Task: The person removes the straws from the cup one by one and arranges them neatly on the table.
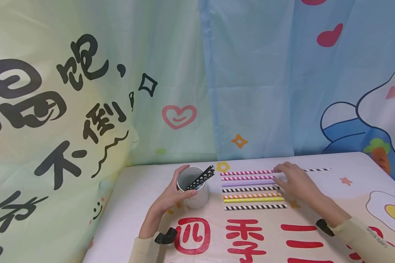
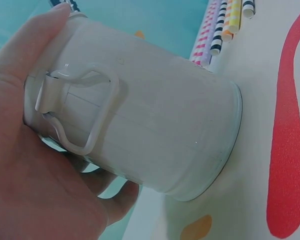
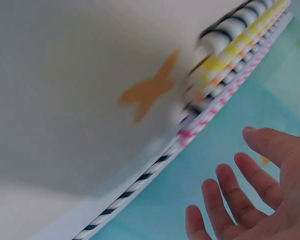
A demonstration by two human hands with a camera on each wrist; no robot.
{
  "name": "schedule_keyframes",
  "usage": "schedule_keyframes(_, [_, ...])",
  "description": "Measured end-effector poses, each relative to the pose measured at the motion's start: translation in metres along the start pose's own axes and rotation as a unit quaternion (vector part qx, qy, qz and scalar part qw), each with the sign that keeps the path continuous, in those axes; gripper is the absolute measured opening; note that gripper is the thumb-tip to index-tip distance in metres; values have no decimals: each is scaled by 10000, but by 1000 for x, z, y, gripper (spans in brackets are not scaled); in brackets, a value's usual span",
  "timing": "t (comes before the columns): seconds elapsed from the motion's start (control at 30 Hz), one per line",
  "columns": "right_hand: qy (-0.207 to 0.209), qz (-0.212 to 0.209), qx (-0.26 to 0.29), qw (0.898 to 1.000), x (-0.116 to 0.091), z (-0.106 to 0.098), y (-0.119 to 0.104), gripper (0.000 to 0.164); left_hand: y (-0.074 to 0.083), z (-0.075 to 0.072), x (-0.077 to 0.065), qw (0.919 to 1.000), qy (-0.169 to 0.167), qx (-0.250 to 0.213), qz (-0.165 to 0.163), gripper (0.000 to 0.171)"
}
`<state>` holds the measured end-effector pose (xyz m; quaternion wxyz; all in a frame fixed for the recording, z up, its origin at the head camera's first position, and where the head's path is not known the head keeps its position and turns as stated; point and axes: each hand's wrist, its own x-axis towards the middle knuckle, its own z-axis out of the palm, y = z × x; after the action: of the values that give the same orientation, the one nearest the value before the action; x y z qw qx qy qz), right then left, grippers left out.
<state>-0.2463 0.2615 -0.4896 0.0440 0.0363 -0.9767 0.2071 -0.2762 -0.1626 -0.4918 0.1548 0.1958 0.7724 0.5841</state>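
Note:
My left hand (image 1: 168, 197) grips a white cylindrical cup (image 1: 199, 200) around its rim, thumb on the near side. A wire-like handle (image 2: 112, 95) shows on the cup's side in the left wrist view. Black straws (image 1: 201, 178) with a white pattern lean inside the cup, their ends sticking out to the right. Over the right ends of a row of striped paper straws, my right hand (image 1: 297, 182) hovers with fingers spread and nothing held. The row has pink, purple, orange, yellow (image 1: 253, 199) and black-striped straws (image 1: 255, 207). Another black-striped straw (image 1: 319, 169) lies behind my right hand.
The table (image 1: 112, 223) has a printed cover with red characters (image 1: 193, 235) and a fried-egg picture (image 1: 386, 210). A printed cloth curtain (image 1: 250, 91) hangs behind the table and along its left side.

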Motion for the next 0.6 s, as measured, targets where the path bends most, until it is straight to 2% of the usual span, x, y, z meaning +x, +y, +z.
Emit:
schedule_keyframes(0.37, [226,-433,416,9979,-16,6,-42,42,0,1,1,10000,11,6,0,89])
schedule_keyframes(0.6, [105,-346,1222,9918,-22,16,-70,44,1,0,0,10000,-2,-47,-34,90])
